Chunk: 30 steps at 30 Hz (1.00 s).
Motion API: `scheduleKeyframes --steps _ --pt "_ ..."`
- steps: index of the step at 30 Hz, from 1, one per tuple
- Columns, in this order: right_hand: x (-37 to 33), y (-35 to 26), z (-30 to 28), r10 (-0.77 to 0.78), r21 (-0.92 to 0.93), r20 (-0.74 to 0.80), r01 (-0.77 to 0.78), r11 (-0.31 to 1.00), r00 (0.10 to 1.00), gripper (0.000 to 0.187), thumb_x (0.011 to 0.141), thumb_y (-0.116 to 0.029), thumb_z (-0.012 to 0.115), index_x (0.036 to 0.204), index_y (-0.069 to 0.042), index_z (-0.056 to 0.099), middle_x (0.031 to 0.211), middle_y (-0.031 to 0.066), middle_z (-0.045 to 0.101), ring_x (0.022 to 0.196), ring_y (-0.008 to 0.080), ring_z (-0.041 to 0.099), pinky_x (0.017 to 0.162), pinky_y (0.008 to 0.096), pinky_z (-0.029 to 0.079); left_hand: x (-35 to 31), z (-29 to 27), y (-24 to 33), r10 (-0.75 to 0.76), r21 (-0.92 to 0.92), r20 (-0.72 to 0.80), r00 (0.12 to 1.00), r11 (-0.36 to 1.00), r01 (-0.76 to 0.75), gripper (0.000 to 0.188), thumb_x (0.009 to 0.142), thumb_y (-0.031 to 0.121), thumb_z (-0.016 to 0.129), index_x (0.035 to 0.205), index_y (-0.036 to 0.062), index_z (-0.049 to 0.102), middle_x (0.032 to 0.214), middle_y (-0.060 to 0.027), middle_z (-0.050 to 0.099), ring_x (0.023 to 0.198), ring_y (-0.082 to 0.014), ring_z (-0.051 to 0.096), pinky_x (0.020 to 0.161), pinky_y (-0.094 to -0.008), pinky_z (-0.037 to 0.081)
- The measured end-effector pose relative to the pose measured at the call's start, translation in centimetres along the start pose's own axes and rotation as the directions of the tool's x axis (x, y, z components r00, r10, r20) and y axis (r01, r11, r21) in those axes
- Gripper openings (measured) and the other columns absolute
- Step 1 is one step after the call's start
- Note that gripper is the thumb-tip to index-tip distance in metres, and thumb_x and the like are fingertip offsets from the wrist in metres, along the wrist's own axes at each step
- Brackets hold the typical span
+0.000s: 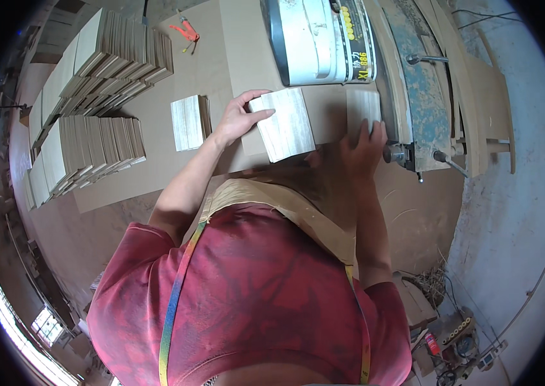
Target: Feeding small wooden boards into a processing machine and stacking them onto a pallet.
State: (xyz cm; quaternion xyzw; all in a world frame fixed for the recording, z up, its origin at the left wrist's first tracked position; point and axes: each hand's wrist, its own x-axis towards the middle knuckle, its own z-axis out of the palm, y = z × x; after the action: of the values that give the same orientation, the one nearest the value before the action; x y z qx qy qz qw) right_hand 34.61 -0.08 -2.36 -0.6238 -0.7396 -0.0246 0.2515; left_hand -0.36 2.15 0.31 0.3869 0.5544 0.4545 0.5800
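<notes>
My left hand (239, 119) grips a pale wood-grained board (286, 125) at its left edge, thumb on top and fingers curled along the far corner. It looks like more than one layer thick at the side. In shadow to the right, my right hand (365, 147) has its fingers on the near end of another pale board (363, 105), which lies against the machine's edge. The underside of that grip is hidden. Left of my left hand, a small stack of similar boards (189, 122) rests on the brown work surface.
Long rows of stacked boards (95, 151) fill the left side. A white container (324, 42) with a dark label stands just beyond my hands. An orange-handled tool (186, 30) lies at the far left. A worn blue-green machine (423, 77) with levers borders the right.
</notes>
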Motion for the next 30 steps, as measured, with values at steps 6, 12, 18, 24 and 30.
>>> scheduleKeyframes --steps 6,12,18,24,30 --pt "6.3 0.2 5.8 -0.095 0.034 -0.110 0.099 0.994 0.989 0.050 0.094 -0.018 0.077 0.139 0.000 0.063 0.143 0.0257 0.059 0.136 0.0482 0.057 0.110 0.0555 0.051 -0.4 0.2 0.4 -0.051 0.025 0.063 0.997 0.998 0.050 0.041 0.091 0.006 0.089 0.129 0.0002 0.074 0.111 -0.0116 0.076 0.087 -0.0154 0.071 0.080 -0.0266 0.063" --pt "2.7 -12.8 -1.6 0.010 0.347 0.359 -0.144 0.927 0.933 0.069 0.082 -0.025 0.091 0.140 0.002 0.065 0.144 0.0272 0.059 0.122 0.0492 0.063 0.100 0.0518 0.057 0.3 2.2 -0.5 -0.015 0.139 -0.091 0.996 0.990 0.028 0.042 0.091 0.006 0.088 0.130 0.0008 0.074 0.113 -0.0115 0.076 0.091 -0.0164 0.072 0.085 -0.0275 0.063" --pt "-1.6 -8.0 -2.0 0.053 0.205 0.233 -0.103 0.973 0.971 0.083 0.079 -0.035 0.088 0.148 0.003 0.059 0.151 0.0339 0.052 0.131 0.0510 0.057 0.105 0.0547 0.054 0.0 2.1 -0.4 -0.009 0.166 -0.116 0.993 0.986 0.028 0.040 0.092 0.006 0.087 0.129 0.0017 0.075 0.113 -0.0098 0.077 0.092 -0.0162 0.072 0.086 -0.0270 0.061" --pt "-0.2 0.5 -0.9 0.048 0.029 0.048 -0.050 0.998 0.998 0.065 0.088 -0.026 0.081 0.144 0.001 0.062 0.151 0.0306 0.054 0.135 0.0504 0.055 0.112 0.0554 0.049 -1.0 -1.2 2.2 -0.048 -0.034 0.165 0.985 0.998 0.054 0.035 0.093 0.006 0.086 0.127 0.0022 0.076 0.109 -0.0066 0.077 0.092 -0.0150 0.071 0.084 -0.0261 0.060" --pt "5.5 -0.9 4.7 -0.064 0.039 -0.072 0.067 0.997 0.995 0.050 0.094 -0.015 0.076 0.140 -0.001 0.065 0.143 0.0270 0.060 0.132 0.0478 0.058 0.109 0.0531 0.052 -0.5 -0.7 1.5 -0.129 0.029 0.133 0.983 0.992 0.126 0.037 0.092 0.005 0.087 0.127 0.0020 0.077 0.105 -0.0058 0.077 0.089 -0.0137 0.070 0.082 -0.0252 0.059"
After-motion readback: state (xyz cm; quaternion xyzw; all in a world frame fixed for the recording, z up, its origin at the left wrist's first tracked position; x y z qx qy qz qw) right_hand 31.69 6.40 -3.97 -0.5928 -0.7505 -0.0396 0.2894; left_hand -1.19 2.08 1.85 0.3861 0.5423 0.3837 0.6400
